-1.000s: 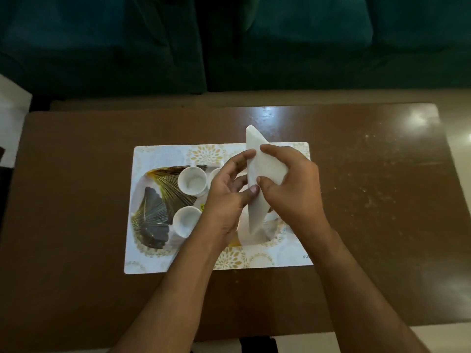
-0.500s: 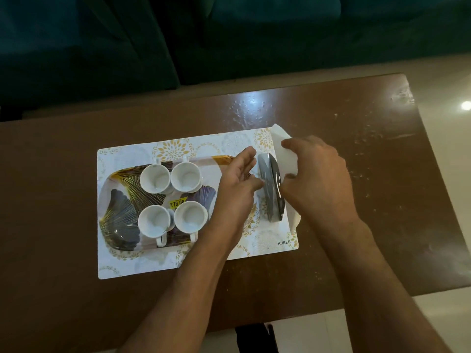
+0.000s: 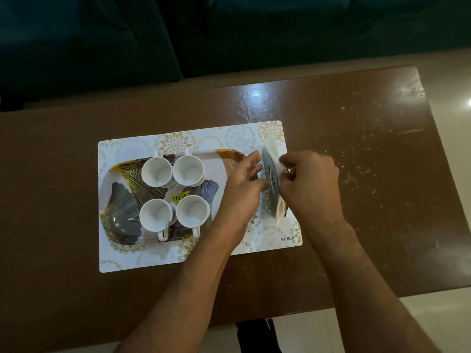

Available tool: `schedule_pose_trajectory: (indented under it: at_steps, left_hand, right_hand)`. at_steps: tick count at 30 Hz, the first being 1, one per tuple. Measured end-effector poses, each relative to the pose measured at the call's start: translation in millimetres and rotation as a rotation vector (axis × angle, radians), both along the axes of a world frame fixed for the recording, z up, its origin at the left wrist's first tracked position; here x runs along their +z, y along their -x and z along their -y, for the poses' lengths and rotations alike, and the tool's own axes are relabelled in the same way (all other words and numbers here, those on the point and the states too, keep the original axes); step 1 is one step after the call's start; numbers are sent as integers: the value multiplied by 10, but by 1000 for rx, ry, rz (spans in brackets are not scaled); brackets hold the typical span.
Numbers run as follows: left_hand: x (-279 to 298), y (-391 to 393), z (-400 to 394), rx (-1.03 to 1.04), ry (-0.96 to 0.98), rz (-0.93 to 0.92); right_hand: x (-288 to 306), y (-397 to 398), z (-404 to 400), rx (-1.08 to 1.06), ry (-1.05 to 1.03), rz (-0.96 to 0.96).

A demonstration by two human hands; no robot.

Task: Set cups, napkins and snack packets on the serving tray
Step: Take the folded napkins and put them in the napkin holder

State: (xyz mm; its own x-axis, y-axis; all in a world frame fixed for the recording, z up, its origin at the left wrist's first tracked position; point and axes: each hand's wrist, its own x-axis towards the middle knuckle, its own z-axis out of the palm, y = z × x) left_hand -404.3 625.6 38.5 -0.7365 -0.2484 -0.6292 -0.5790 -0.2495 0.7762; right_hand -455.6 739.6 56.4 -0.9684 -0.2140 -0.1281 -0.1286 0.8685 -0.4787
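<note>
A home sitting room, seen from above a low table.

A dark teal sofa stands just behind a brown wooden coffee table, with pale glossy floor tiles beside it. On the table lies a patterned placemat carrying a leaf-printed serving tray with four white teacups, a yellow price sticker among them.

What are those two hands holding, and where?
The right hand pinches a white napkin at its middle, in the holder. The left hand steadies the holder's side.
</note>
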Motion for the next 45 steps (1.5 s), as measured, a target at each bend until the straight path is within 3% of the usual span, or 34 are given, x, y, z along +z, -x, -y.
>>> schedule_pose_trajectory:
  at_steps: [22,28,32,36,39,45]
  left_hand:
    - [-31,15,-65,-25,-87,6]
    - [15,-15,88,-17,-1,-41]
    - [94,-97,341,-66,233,-129]
    - [185,-256,760,-252,739,-181]
    - [234,-405,1138,-362,1000,-123]
    - [175,-872,2002,-355,1136,-9]
  right_hand:
    - [-25,-14,46,-66,-24,20]
    - [22,-58,183,4,-101,-50]
    - [35,-100,392,88,-137,-145]
    - [27,-179,754,208,-204,-133]
    - [23,-283,1089,274,-264,-113]
    - [54,-614,1884,406,-279,-101]
